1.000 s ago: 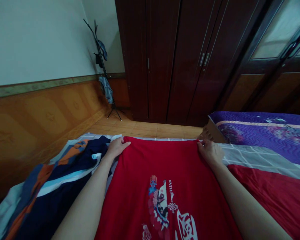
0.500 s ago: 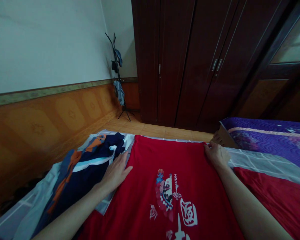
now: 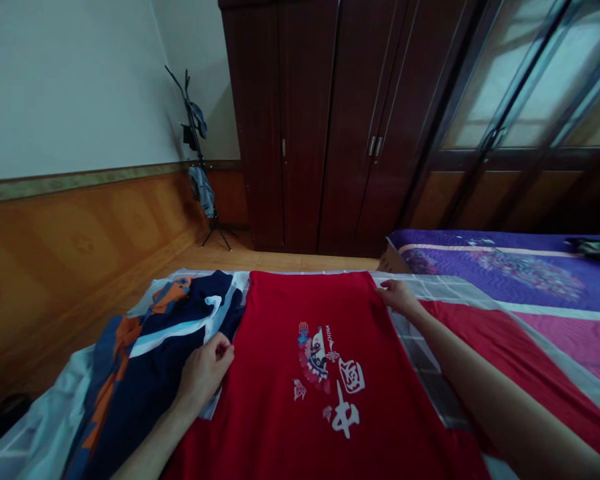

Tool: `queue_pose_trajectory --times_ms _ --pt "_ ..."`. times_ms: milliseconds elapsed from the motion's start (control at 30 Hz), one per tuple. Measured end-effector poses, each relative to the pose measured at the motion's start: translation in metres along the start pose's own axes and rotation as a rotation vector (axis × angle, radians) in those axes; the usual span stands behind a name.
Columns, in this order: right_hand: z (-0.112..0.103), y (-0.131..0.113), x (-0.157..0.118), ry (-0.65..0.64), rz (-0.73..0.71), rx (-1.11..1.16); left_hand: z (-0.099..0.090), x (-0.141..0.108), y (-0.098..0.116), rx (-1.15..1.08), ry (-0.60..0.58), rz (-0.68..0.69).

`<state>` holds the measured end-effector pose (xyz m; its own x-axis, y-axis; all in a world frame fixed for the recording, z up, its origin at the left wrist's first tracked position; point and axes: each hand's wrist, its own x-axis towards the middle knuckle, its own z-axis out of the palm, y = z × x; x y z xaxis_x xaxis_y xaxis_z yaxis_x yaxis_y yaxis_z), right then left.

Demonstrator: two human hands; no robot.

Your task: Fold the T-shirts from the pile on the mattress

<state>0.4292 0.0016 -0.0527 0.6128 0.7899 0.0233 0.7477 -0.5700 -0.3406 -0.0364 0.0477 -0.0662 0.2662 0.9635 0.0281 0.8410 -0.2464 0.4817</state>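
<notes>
A red T-shirt [image 3: 275, 347] lies spread flat, its far hem straight and its printed front, with white characters and a colourful figure, facing up. Along its left edge, my left hand [image 3: 206, 372] is closed with curled fingers, pinching the side of the fabric. My right hand [image 3: 403, 298] reaches to the far right corner, thumb and fingers closed at the shirt's edge. Left of the shirt lie a navy garment [image 3: 175, 353] with white and orange parts and a pale garment [image 3: 65, 413].
A grey checked cloth [image 3: 435, 287] covers the surface beneath. Another red piece of fabric [image 3: 510, 353] lies to the right. Beyond are a bed with a purple cover [image 3: 460, 253], a dark wardrobe [image 3: 305, 133] and a coat rack [image 3: 195, 140].
My view has turned to the right. My left hand has come nearer along the shirt's left edge, its fingers curling in. My right hand stays by the far right corner; the shirt lies flatter.
</notes>
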Motion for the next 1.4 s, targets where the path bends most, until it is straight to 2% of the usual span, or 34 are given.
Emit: queue_pose_trajectory --times_ms 167,300,500,600,667,767,867,967,1033,1167,1300,1400 --pt "-0.003 0.015 -0.069 -0.053 0.003 -0.033 -0.008 -0.01 0.002 0.076 -0.07 0.048" --pt "-0.003 0.017 -0.099 -0.062 0.044 -0.065 -0.007 -0.009 0.002 0.148 -0.17 0.076" --pt "-0.002 0.009 -0.115 0.025 0.107 -0.142 -0.004 -0.009 -0.002 0.14 -0.13 0.049" --pt "-0.001 -0.002 -0.116 0.096 0.015 -0.2 -0.004 -0.009 -0.002 0.121 -0.125 0.034" --pt "0.003 -0.011 -0.11 0.115 -0.116 -0.232 -0.004 -0.008 -0.002 0.094 -0.135 0.037" --pt "0.011 -0.019 -0.091 0.068 -0.277 -0.276 -0.005 -0.006 -0.002 0.094 -0.151 0.049" --pt "0.017 -0.02 -0.07 0.037 -0.286 -0.323 -0.008 -0.006 -0.002 0.118 -0.18 0.056" --pt "0.019 -0.02 -0.067 0.045 -0.263 -0.372 -0.011 -0.007 0.0 0.152 -0.22 0.082" --pt "0.018 -0.02 -0.078 0.052 -0.29 -0.404 -0.013 -0.009 0.0 0.174 -0.236 0.097" --pt "0.014 -0.015 -0.118 0.021 -0.413 -0.456 -0.014 -0.009 0.001 0.188 -0.21 0.08" --pt "0.012 -0.007 -0.155 0.053 -0.426 -0.489 -0.014 -0.009 -0.001 0.105 -0.183 0.084" --pt "0.014 -0.007 -0.176 0.015 -0.58 -0.456 -0.014 -0.009 -0.003 0.034 -0.196 0.106"
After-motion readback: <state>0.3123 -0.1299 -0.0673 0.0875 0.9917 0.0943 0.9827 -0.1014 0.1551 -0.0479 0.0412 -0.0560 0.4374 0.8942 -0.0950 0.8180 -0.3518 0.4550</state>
